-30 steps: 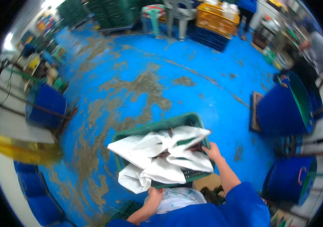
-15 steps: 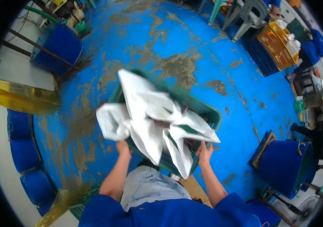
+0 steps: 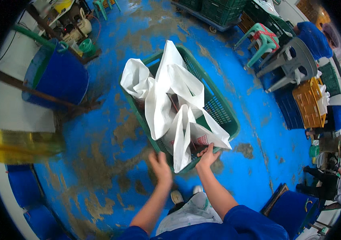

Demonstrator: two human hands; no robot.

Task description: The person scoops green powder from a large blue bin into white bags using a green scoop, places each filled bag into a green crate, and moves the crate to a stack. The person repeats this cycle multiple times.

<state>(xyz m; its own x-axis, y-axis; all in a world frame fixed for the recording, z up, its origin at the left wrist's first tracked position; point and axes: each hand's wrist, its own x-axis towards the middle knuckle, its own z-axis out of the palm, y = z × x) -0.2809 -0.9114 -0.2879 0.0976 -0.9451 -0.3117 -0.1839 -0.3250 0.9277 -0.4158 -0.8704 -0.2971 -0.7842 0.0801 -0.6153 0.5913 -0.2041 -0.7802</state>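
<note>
One green crate (image 3: 218,107) slants lengthwise away leftward, your right hand (image 3: 207,157) clasping its near rim, your left hand (image 3: 161,167) loose just beside it.

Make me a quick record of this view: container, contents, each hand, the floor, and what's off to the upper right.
Container: green crate with slotted walls
Contents: white bags, poking above the rim
Left hand: blurred, by the crate's near end; contact unclear
Right hand: at the crate's near end; grip unclear
Floor: blue, patchy
Upper right: green stool, grey chair, orange crate
</note>
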